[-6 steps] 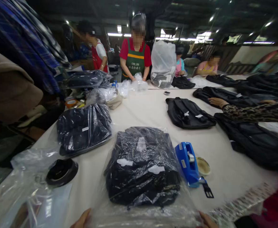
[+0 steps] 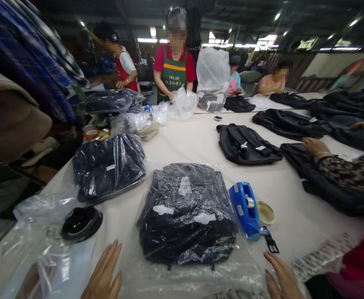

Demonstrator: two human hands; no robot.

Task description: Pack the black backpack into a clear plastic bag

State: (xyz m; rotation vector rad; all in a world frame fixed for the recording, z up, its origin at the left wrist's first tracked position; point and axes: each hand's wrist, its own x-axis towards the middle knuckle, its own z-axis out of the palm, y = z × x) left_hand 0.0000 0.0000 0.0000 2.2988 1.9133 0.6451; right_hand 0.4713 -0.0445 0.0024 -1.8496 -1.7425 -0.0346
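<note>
A black backpack [image 2: 188,232] lies in front of me inside a clear plastic bag [image 2: 157,277], with white paper-like pieces on its straps. My left hand [image 2: 103,272] is beside the bag's near left edge, fingers stretched out and holding nothing. On the other side, my right hand [image 2: 283,276] is near the bag's lower right edge, thumb and fingers apart. Whether either hand touches the plastic, I cannot tell. A blue tape dispenser [image 2: 246,211] stands to the right of the backpack, with a black buckle [image 2: 271,243] at its near end.
Another wrapped dark bag [image 2: 110,166] lies at the left, behind a black dish [image 2: 81,224] and loose plastic bags [image 2: 45,261]. An unwrapped black backpack [image 2: 247,143] lies further back. At the right, a co-worker's hand [image 2: 317,147] rests by more black bags. Other people work behind.
Both my hands have come further into view, rising from the bag's near edge with fingers spread. At the right, the co-worker's hands have shifted right and nearer across the black bags.
</note>
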